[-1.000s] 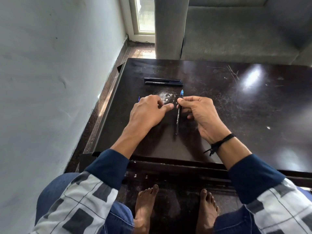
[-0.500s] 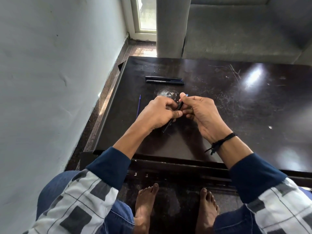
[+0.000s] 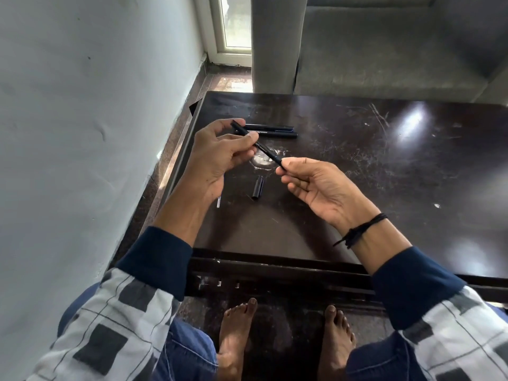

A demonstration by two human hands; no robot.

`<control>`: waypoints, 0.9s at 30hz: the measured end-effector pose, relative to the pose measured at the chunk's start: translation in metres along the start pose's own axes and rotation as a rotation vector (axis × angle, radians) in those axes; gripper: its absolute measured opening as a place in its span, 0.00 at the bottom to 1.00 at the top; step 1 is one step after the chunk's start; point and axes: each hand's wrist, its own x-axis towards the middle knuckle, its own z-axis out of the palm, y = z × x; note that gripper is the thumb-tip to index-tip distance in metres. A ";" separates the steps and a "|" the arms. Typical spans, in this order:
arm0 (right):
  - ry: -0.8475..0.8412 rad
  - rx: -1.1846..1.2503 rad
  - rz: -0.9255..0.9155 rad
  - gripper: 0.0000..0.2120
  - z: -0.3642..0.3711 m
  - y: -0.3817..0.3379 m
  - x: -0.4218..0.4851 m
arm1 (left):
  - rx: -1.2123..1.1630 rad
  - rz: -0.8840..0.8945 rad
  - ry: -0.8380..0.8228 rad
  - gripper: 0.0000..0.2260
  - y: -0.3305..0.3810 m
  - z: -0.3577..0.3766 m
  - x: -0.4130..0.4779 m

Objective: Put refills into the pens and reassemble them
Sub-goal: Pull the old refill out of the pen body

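1. The left hand [image 3: 220,158] is holding the far end of a black pen barrel [image 3: 266,150] in the air above the dark desk [image 3: 357,166]. Its fingers [image 3: 247,138] are curling round that end, with the thumb pressing on the barrel's near side and the forefinger arching over the tip.
2. The right hand [image 3: 324,188] is pinching the barrel's near end. Its fingers [image 3: 292,162] are closing on it at the very tips, and the remaining ones are curling loosely into the upturned palm.
3. The barrel is running on a slant between the two hands, from upper left down to lower right. Its middle stretch is lying bare between the two grips, and pale printing is showing on that stretch.
4. A short black pen part [image 3: 257,187] is lying on the desk, below the barrel and between the two hands, touching neither. It is pointing roughly away from the person.
5. The pale end of a thin refill [image 3: 218,202] is peeking out from under the left wrist, near the desk's left edge. The rest of it is hidden.
6. Two black pens [image 3: 277,132] are lying side by side further back on the desk, parallel to its far edge. Their left ends are sitting behind the left hand's fingertips in this view.
7. A black cord band [image 3: 360,229] is circling the right wrist, and both forearms are wearing dark blue cuffs under checked sleeves.
8. A grey sofa [image 3: 398,50] is standing beyond the desk, and a pale wall [image 3: 82,105] is running along the left.
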 end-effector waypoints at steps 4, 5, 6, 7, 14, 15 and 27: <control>-0.027 -0.003 -0.008 0.02 0.001 0.003 0.000 | 0.007 -0.108 -0.145 0.09 -0.007 0.011 -0.008; -0.030 -0.003 -0.011 0.02 0.001 0.004 0.000 | 0.030 -0.112 -0.161 0.09 -0.008 0.014 -0.009; -0.033 -0.006 -0.016 0.02 0.001 0.004 0.001 | 0.044 -0.109 -0.167 0.09 -0.008 0.015 -0.009; -0.036 -0.011 -0.022 0.02 0.000 0.004 0.001 | 0.047 -0.104 -0.166 0.09 -0.008 0.015 -0.009; -0.065 -0.118 -0.102 0.05 0.001 0.003 0.001 | 0.030 -0.095 -0.119 0.09 -0.008 0.011 -0.007; -0.058 -0.141 -0.121 0.04 0.001 0.003 0.001 | 0.028 -0.092 -0.111 0.09 -0.009 0.013 -0.007; 0.145 -0.566 -0.513 0.06 0.004 0.014 0.007 | -0.005 -0.065 -0.033 0.02 -0.016 0.020 -0.006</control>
